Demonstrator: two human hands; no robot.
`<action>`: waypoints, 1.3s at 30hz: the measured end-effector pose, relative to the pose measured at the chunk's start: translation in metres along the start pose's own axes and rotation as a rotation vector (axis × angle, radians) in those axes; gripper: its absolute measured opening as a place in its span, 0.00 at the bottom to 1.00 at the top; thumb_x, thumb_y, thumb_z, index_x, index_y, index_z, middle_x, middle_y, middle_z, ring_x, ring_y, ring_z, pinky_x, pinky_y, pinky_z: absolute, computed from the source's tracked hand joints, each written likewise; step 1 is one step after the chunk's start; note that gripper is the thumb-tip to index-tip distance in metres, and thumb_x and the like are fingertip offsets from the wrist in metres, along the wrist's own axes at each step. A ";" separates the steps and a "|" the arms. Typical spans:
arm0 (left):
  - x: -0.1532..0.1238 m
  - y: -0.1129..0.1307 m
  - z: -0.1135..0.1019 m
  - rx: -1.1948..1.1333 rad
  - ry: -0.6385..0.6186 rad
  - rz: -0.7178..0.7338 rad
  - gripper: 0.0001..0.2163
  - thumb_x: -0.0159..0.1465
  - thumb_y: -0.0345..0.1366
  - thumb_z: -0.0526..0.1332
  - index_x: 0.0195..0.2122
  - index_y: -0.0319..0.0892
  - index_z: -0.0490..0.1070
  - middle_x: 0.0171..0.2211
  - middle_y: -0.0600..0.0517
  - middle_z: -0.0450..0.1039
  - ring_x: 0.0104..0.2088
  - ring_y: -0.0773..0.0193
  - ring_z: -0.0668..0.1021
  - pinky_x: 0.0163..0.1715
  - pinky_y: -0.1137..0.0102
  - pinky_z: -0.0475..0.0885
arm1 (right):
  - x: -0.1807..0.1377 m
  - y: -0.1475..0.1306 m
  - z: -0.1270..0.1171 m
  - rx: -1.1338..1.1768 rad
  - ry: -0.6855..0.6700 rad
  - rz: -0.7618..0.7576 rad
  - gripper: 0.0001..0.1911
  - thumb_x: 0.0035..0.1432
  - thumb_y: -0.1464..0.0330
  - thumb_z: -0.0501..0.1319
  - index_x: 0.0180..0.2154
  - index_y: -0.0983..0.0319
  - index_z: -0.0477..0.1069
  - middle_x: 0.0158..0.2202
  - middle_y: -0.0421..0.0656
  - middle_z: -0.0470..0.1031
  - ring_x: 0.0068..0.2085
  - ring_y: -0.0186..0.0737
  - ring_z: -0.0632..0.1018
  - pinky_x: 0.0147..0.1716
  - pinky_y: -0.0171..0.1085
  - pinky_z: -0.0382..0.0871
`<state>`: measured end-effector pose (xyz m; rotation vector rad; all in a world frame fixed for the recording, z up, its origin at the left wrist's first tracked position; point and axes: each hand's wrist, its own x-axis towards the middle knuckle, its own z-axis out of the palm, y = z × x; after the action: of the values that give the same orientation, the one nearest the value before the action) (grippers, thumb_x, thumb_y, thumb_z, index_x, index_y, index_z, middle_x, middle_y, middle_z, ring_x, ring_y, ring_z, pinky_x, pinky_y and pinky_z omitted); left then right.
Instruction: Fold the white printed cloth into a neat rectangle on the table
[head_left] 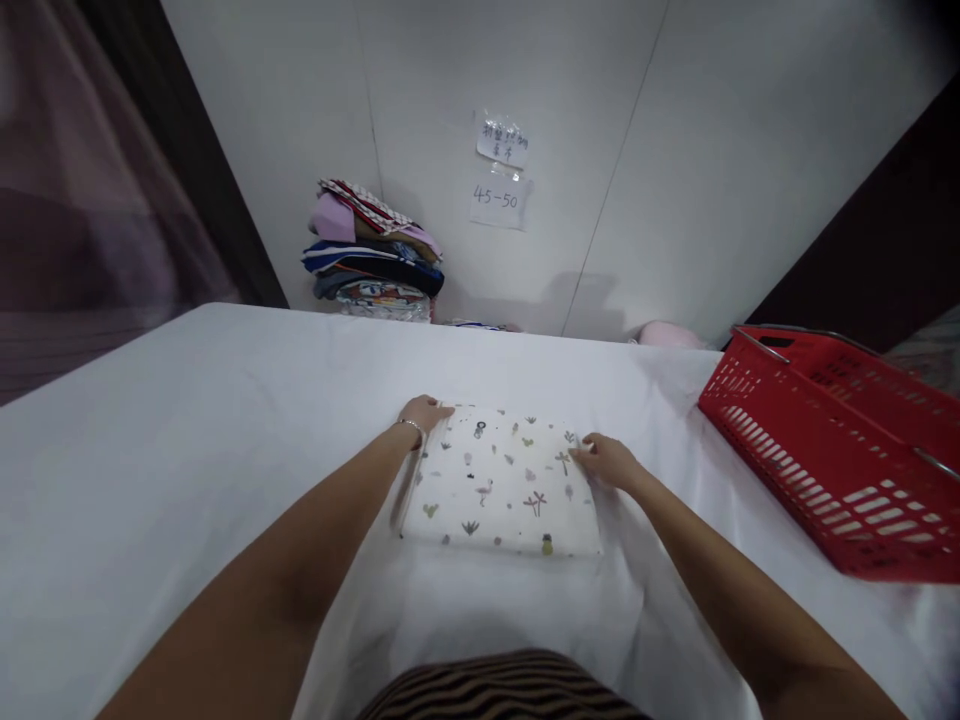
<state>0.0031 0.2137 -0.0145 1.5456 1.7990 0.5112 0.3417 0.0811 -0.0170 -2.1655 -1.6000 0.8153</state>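
Observation:
A neatly folded white cloth (pixel 499 485), printed with small palms, cacti, a flamingo and pineapples, lies flat near the table's front edge. At its far left corner is my left hand (pixel 425 413), wearing a bracelet on the wrist. The left thumb rests on top of the cloth and the other fingers curl down its side, partly hidden. My right hand (pixel 611 463) grips the right edge toward the far corner, its thumb and fingertips on the fabric. Both hands are closed on the cloth's edges.
The table (pixel 315 400) has a white cover. A red perforated basket (pixel 840 460) stands on it at right. Beyond the far edge rises a stack of folded fabrics (pixel 375 255) against a wall with handwritten paper signs (pixel 500 202). A pink item (pixel 667 335) shows behind the table.

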 end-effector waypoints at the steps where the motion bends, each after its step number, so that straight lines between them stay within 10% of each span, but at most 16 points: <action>1: -0.002 -0.002 -0.002 -0.011 0.000 -0.002 0.27 0.47 0.50 0.65 0.45 0.39 0.70 0.47 0.43 0.72 0.43 0.54 0.75 0.36 0.69 0.69 | 0.004 -0.007 -0.002 -0.086 0.107 -0.090 0.19 0.53 0.56 0.60 0.41 0.62 0.70 0.38 0.51 0.75 0.40 0.46 0.75 0.39 0.42 0.68; 6: -0.028 -0.023 -0.016 -0.028 -0.070 -0.016 0.29 0.53 0.51 0.60 0.51 0.35 0.66 0.46 0.41 0.73 0.38 0.58 0.77 0.34 0.70 0.70 | 0.030 -0.057 0.008 -0.097 0.115 -0.452 0.18 0.58 0.61 0.54 0.48 0.61 0.69 0.51 0.47 0.69 0.51 0.43 0.70 0.50 0.38 0.62; 16: -0.098 -0.054 -0.011 0.002 -0.098 0.101 0.16 0.53 0.41 0.60 0.42 0.41 0.71 0.39 0.49 0.76 0.39 0.58 0.76 0.40 0.68 0.68 | 0.086 -0.116 0.025 -0.405 -0.407 -0.361 0.32 0.50 0.53 0.60 0.53 0.64 0.67 0.55 0.52 0.67 0.52 0.54 0.69 0.52 0.45 0.61; 28: -0.012 -0.013 -0.001 -0.239 -0.103 0.158 0.12 0.52 0.36 0.62 0.38 0.41 0.74 0.37 0.50 0.77 0.36 0.64 0.76 0.35 0.74 0.69 | 0.061 -0.048 -0.005 0.106 -0.416 0.100 0.27 0.48 0.52 0.62 0.45 0.63 0.69 0.47 0.51 0.74 0.43 0.47 0.76 0.35 0.38 0.71; 39: -0.058 -0.067 -0.016 -0.178 0.046 0.229 0.12 0.53 0.45 0.59 0.29 0.42 0.74 0.27 0.54 0.75 0.31 0.65 0.74 0.31 0.72 0.67 | 0.065 -0.039 -0.003 0.001 -0.321 -0.009 0.24 0.46 0.53 0.63 0.40 0.64 0.71 0.42 0.51 0.75 0.41 0.48 0.76 0.35 0.38 0.70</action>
<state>-0.0521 0.1457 -0.0350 1.6334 1.5710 0.7998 0.3274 0.1548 -0.0088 -2.1067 -1.7514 1.2107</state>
